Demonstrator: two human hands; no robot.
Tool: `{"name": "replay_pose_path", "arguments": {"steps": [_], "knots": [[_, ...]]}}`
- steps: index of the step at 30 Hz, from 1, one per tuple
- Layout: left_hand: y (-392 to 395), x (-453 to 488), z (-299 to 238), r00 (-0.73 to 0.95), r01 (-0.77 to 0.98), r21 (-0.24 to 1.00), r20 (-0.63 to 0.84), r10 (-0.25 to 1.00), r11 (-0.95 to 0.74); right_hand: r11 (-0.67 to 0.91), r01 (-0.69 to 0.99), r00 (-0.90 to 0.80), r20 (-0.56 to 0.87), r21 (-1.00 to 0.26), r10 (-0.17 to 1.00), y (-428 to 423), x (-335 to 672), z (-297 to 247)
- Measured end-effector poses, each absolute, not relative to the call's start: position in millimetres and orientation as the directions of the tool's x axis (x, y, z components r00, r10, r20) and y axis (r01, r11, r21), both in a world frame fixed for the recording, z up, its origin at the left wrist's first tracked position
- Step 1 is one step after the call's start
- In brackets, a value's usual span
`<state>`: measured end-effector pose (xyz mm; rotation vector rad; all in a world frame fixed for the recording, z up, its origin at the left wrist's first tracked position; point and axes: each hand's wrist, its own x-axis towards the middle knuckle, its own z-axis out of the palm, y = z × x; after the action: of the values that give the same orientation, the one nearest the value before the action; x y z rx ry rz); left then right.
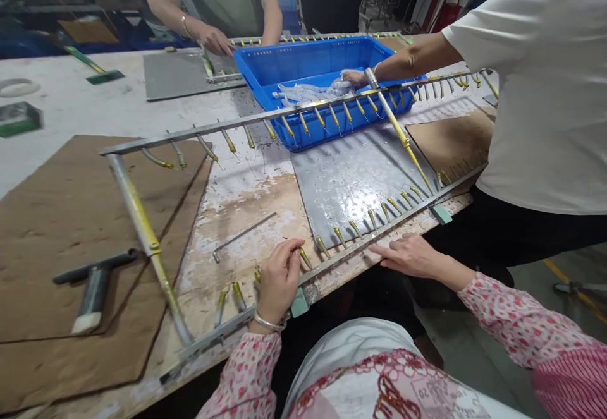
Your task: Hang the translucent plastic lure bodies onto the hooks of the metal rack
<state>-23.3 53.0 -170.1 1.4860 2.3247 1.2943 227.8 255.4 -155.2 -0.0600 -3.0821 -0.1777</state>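
A long metal rack (126, 185) with rows of yellow-tipped pegs along its bars lies across the worktable. My left hand (279, 280) is curled over the rack's front bar, its fingertips by one peg (306, 258); the palm side is hidden. Further right along that bar, my right hand (410, 255) has its fingers stretched out. Its index fingertip touches or nearly touches the bar, and it holds nothing visible. Green blocks (299, 303) sit at the table edge under the front bar.
Behind the rack's far bar stands a blue bin (256, 68); a co-worker's hand (355, 79) reaches whitish pieces (303, 93) inside. Another person's hand (215, 40) is across the table. A hooked rod (244, 236), T-shaped tool (92, 292), cardboard (42, 217) and grey sheet (332, 179) lie around.
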Motion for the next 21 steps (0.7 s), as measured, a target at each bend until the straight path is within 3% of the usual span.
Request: {"name": "replay_pose_path", "arguments": {"steps": [3, 9, 12, 15, 21], "knots": [[52, -23, -170, -0.502, 0.757, 0.628, 0.382, 0.776, 0.181, 0.994, -0.074, -0.996, 0.043, 0.086, -0.078, 242, 212, -157], [49, -10, -162, -0.521, 0.827, 0.489, 0.483, 0.703, 0.277, 0.987, 0.04, -0.996, 0.082, 0.154, 0.028, 254, 215, -153], [59, 0, -153, -0.494, 0.855, 0.438, 0.527, 0.691, 0.277, 0.994, -0.045, -0.996, 0.066, 0.098, -0.052, 249, 215, -154], [71, 4, -148, -0.424, 0.867, 0.467, 0.514, 0.746, 0.171, 0.993, -0.095, -0.994, 0.04, 0.075, -0.099, 240, 204, -158], [73, -2, -161, -0.444, 0.789, 0.607, 0.46, 0.769, 0.093, 0.991, 0.028, -0.998, 0.054, 0.129, 0.021, 251, 210, -159]]}}
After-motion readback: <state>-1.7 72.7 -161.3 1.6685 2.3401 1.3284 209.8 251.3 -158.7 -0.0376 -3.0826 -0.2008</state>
